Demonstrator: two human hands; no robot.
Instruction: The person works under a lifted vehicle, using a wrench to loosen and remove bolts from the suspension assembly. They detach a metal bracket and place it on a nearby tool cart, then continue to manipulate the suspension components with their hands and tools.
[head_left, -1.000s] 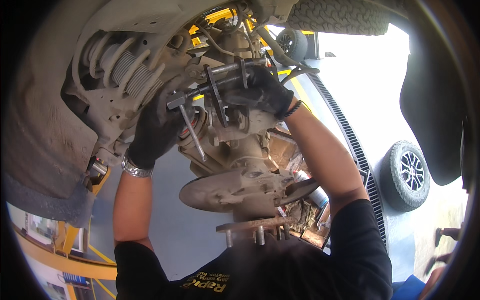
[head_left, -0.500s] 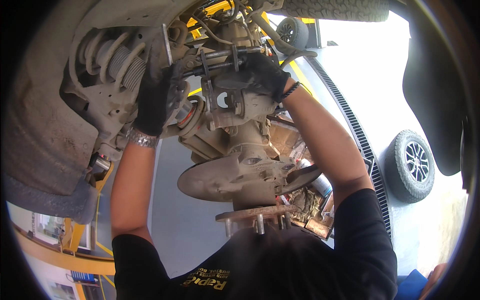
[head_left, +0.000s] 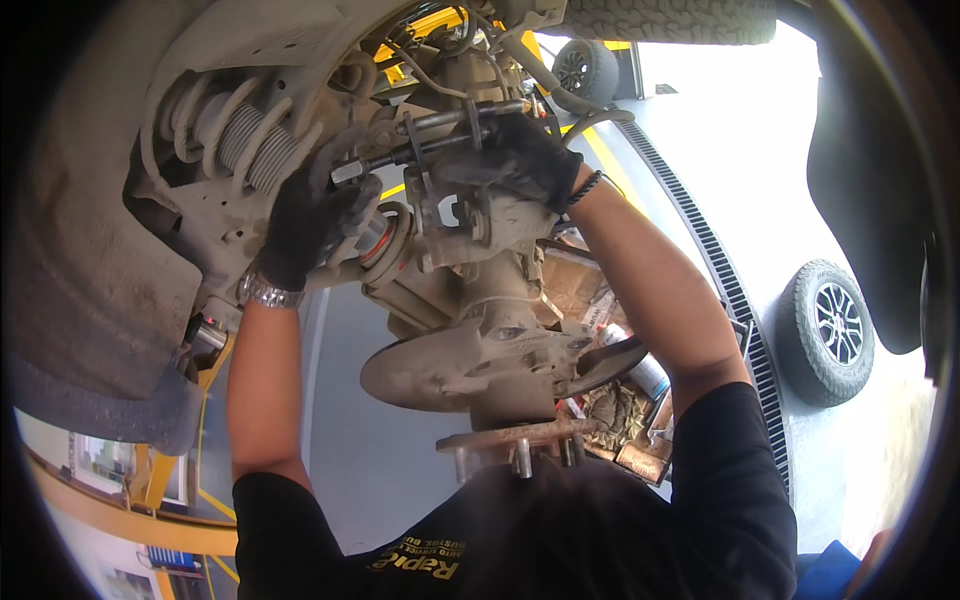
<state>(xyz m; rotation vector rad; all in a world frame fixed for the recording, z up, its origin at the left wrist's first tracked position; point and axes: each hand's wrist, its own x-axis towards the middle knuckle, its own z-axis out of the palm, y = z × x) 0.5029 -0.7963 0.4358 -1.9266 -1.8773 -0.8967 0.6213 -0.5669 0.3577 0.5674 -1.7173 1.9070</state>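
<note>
A screw-type puller (head_left: 420, 150), with two dark threaded rods and flat cross plates, is set across the upper part of the dusty steering knuckle (head_left: 510, 215). My right hand (head_left: 515, 160), black-gloved, wraps round its right end. My left hand (head_left: 315, 215), also gloved, is at the other end, with thumb and fingers apart around the bright hex head (head_left: 348, 172) of the lower rod; some fingers are blurred. Lower down, a rounded dust shield (head_left: 425, 370) and a rusty hub flange with studs (head_left: 515, 437) hang close to my chest.
A coil spring (head_left: 245, 140) and the wheel-arch liner (head_left: 90, 230) crowd the left. Hoses (head_left: 595, 115) curve at the upper right. Below right sits a tray of boxes and a spray can (head_left: 648, 375). A wheel (head_left: 828, 330) stands on the floor beyond a drain grate (head_left: 700, 240).
My left hand has shifted slightly down and opened, uncovering the hex head. A flat metal edge above that hand no longer shows. My right hand stays on the puller.
</note>
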